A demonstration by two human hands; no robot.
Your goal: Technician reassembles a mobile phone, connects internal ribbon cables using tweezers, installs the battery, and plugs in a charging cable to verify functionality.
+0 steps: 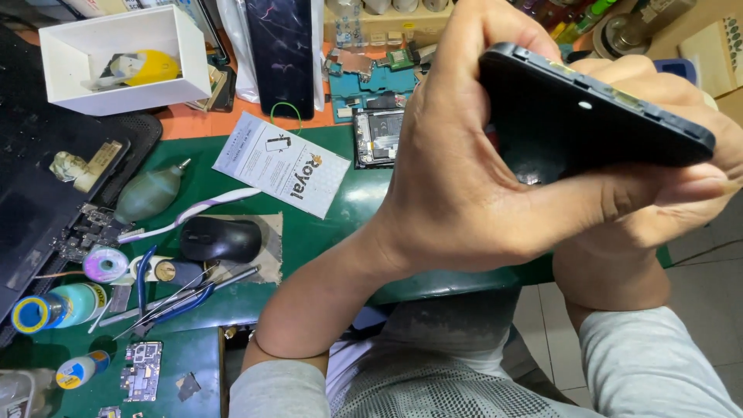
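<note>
1. Head view: black phone [588, 116] up close to the camera, right of centre, tilted with its right end lower, raised over the near edge of the green mat [232, 182].
2. Left hand [464, 178] wrapped round the phone's left end, thumb stretched along the underside, fingers over the top edge. Firm grip.
3. Right hand [681, 209] behind and below, fingers cupping the phone's right end, also gripping it.
4. Left on the mat: black mouse [219, 238], green blower [147, 193], white leaflet [280, 164], tweezers [166, 303] and solder spools [105, 264] nearer.
5. Far left: white box [124, 73] with something yellow inside. Far centre: opened phone [378, 136] showing its insides, dark screen panel [280, 54] standing behind.
6. Near left: small circuit board [142, 370].
</note>
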